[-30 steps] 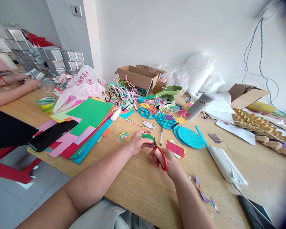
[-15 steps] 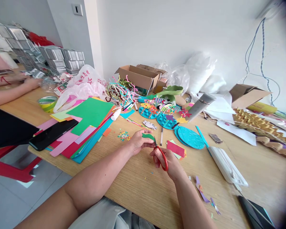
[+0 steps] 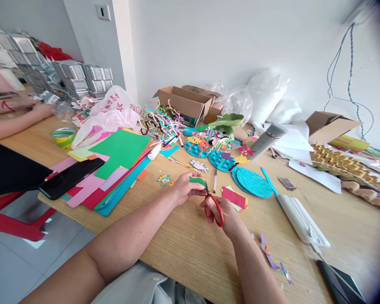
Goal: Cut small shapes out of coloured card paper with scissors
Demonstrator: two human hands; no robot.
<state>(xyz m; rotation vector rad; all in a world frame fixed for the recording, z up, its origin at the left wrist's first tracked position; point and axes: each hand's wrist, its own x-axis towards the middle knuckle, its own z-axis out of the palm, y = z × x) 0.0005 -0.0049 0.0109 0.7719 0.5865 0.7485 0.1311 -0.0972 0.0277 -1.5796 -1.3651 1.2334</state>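
Here, the left hand [image 3: 184, 188] pinched green paper [image 3: 196, 180] just left of the red-handled scissors [image 3: 209, 196], which the right hand [image 3: 230, 216] gripped; a pen [image 3: 215, 181] lay beyond the scissors and red paper [image 3: 233, 197] to their right.

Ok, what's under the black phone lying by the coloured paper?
Pink paper sticks out on both long sides of the phone; whatever lies directly beneath it is covered and can't be seen.

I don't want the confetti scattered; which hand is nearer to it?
Left. The left hand is just right of the paper confetti; the right hand is farther right, with red-handled scissors.
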